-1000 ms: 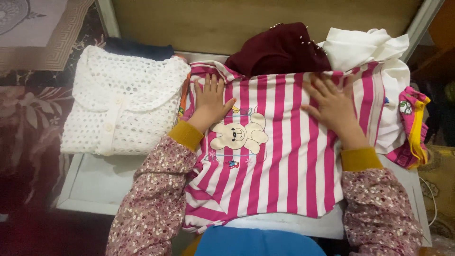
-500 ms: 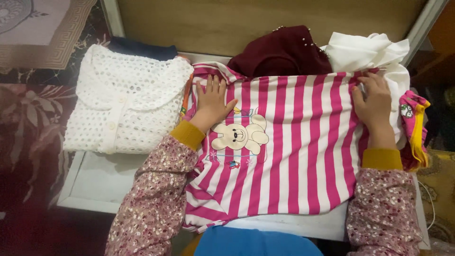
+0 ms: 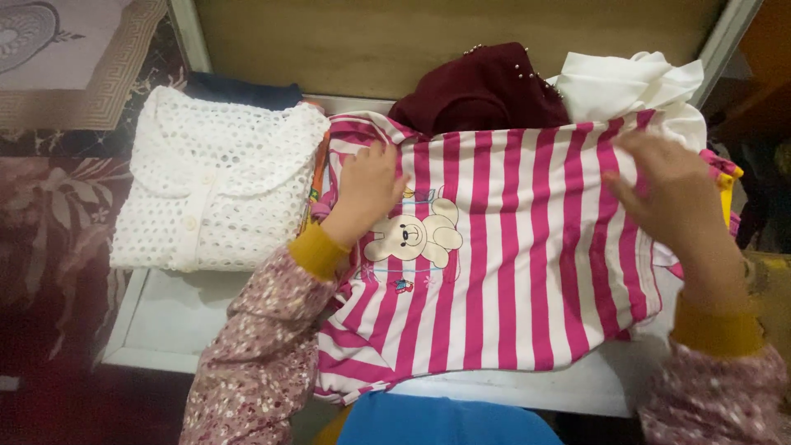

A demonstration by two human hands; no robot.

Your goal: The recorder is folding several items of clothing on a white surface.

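While laid flat on the white table (image 3: 165, 317), the pink-and-white striped shirt (image 3: 503, 247) w/ bear patch sits centre, front up. Left hand (image 3: 367, 189) rests on its upper left part, fingers curled onto the cloth. Right hand (image 3: 671, 194) is at the right edge, blurred; pinch or flat, cannot tell. White knit top (image 3: 218, 185) folded just beside, left. Maroon garment (image 3: 486, 86) and white cloth (image 3: 626, 82) lie behind.
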